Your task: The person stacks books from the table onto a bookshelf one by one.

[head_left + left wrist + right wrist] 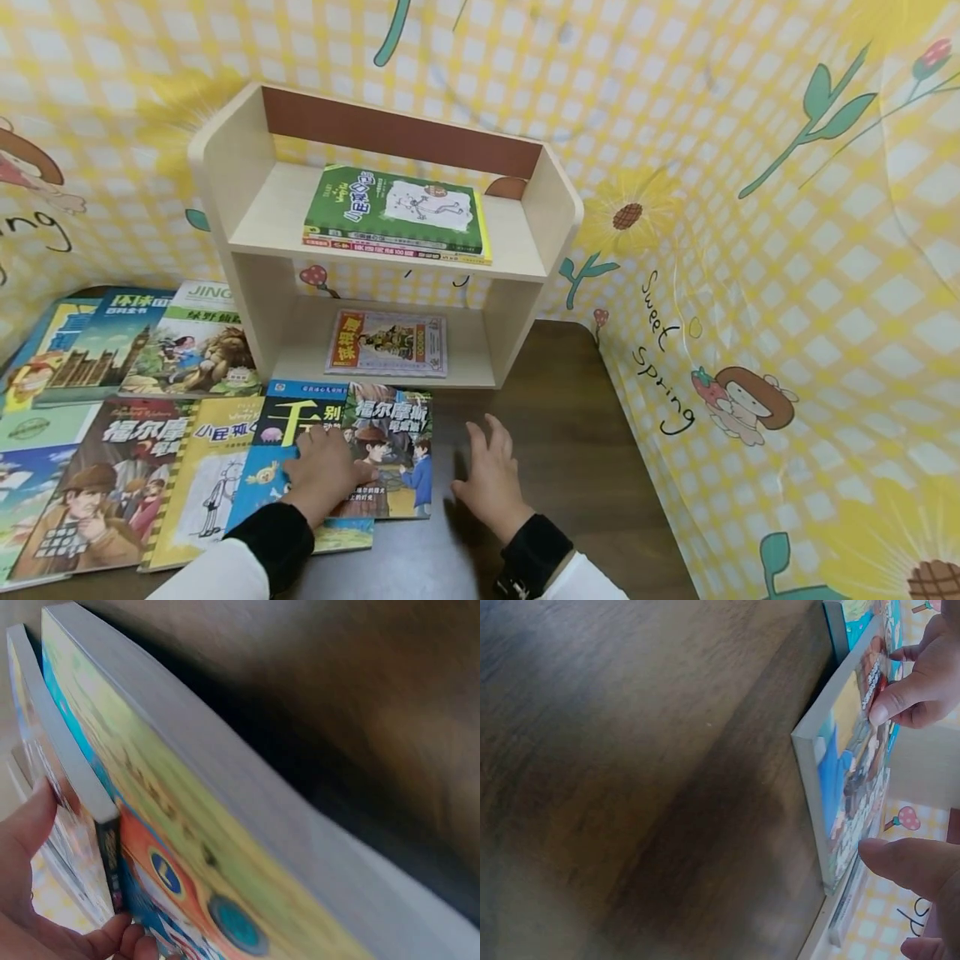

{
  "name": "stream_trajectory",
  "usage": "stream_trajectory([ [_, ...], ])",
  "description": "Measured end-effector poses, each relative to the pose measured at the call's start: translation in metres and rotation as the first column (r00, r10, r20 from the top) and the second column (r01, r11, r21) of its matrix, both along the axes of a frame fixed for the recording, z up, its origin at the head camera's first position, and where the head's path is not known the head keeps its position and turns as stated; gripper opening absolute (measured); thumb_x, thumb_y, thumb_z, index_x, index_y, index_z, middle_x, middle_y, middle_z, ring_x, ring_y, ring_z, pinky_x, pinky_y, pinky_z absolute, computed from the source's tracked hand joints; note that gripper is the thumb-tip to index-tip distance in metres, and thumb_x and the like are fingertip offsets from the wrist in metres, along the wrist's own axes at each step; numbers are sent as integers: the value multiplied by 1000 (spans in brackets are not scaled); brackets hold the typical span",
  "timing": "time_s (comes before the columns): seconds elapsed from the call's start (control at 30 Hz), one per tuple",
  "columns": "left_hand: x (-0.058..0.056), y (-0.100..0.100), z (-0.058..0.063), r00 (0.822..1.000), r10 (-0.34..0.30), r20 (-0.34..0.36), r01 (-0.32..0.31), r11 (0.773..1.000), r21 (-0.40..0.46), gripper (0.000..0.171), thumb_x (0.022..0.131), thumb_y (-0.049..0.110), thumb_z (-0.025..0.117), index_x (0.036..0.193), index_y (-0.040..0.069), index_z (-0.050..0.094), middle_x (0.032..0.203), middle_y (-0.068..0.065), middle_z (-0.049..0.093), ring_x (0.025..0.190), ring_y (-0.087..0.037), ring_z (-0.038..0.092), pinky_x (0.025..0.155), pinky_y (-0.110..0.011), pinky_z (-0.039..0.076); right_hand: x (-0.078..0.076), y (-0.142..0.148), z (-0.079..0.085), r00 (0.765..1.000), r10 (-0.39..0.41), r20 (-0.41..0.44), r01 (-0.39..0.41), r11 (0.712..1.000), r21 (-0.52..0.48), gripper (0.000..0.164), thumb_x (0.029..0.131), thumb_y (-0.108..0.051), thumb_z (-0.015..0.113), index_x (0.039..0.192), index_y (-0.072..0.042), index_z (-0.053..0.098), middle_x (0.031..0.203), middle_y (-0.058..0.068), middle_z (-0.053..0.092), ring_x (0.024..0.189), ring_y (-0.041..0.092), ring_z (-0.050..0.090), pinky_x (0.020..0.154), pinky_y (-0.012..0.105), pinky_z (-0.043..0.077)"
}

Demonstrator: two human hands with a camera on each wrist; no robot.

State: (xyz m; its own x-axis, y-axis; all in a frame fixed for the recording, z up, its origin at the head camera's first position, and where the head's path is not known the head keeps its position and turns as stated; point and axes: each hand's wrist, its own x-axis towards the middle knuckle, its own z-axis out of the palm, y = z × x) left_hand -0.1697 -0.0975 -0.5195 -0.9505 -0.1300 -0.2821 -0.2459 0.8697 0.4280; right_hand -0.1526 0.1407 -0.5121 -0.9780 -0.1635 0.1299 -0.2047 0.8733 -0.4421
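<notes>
A detective comic book (408, 479) lies partly over a blue animal book (247, 492) on the table. My left hand (326, 471) rests across the two, its thumb on the comic's cover and its other fingers near the comic's spine side. In the left wrist view, the comic's black spine (111, 859) shows close to the left fingertips. Just beyond the comic's right edge, my right hand (491, 475) hovers with fingers spread and holds nothing. The right wrist view shows its thumb (900, 862) near the comic's top corner.
A two-tier cream shelf (517, 333) stands behind the books. Its upper level bears stacked books topped by a green one (352, 200); a yellow-and-red book (390, 343) lies below. More books (97, 500) cover the table's left side. Checked cloth (750, 292) walls the right.
</notes>
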Motion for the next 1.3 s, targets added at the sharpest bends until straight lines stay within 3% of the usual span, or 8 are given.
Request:
stream_trajectory([
  [0.2,-2,4,2,997,73,33,-74,996,47,79,78,40,78,113,-22,44,115,-41,40,108,-52,36,78,-63,41,-4,1,-4,999,-22,25,21,1000,20,89,66,-18,89,140,-5,43,149,22,24,136,41,26,87,66,41],
  [0.37,1,-1,4,999,27,42,-34,984,173,70,81,33,76,119,-17,44,109,-34,53,97,-44,53,69,-49,48,-6,2,-5,998,-27,61,25,999,26,94,67,-20,89,144,-7,39,149,21,26,136,41,27,88,67,40],
  [0.5,5,-2,3,999,-43,-30,51,932,359,72,91,15,65,140,-17,23,121,-38,52,86,-37,61,65,-44,50,-7,5,-6,998,-25,64,23,999,31,97,66,-23,89,146,-8,36,146,21,32,133,41,33,87,66,42],
  [0.67,14,-3,4,993,-89,-72,113,858,502,75,96,6,56,148,-12,5,140,-42,33,55,-23,48,50,-38,41,-8,7,-5,998,-13,65,12,1000,16,96,68,-23,88,147,-7,35,142,23,37,129,42,38,87,64,44],
  [0.77,20,-5,6,992,-87,-93,124,831,543,71,97,11,57,149,-8,11,144,-39,31,85,-38,61,68,-46,51,-9,7,-4,996,-3,95,7,999,-45,92,74,-24,85,148,-6,33,143,25,36,128,42,41,91,60,45],
  [0.83,23,-7,7,992,-72,-103,120,795,594,67,97,12,57,148,-5,17,145,-34,33,114,-45,53,85,-53,49,-9,5,-2,989,3,148,16,992,-122,88,80,-26,79,150,-6,29,145,26,34,128,42,43,96,56,45],
  [1.0,28,-8,11,994,-8,-109,84,693,716,63,96,13,59,145,-2,23,140,-28,42,127,-44,44,99,-53,44,-8,-6,9,965,48,259,52,930,-364,75,96,-33,60,154,-8,19,148,26,34,129,40,45,102,54,40],
  [1.3,31,6,36,985,149,-83,-27,617,787,62,97,15,59,146,1,23,138,-24,45,123,-36,49,98,-47,46,2,-33,29,946,95,310,130,765,-631,65,103,-35,45,155,-10,16,145,28,39,126,39,46,104,55,38],
])
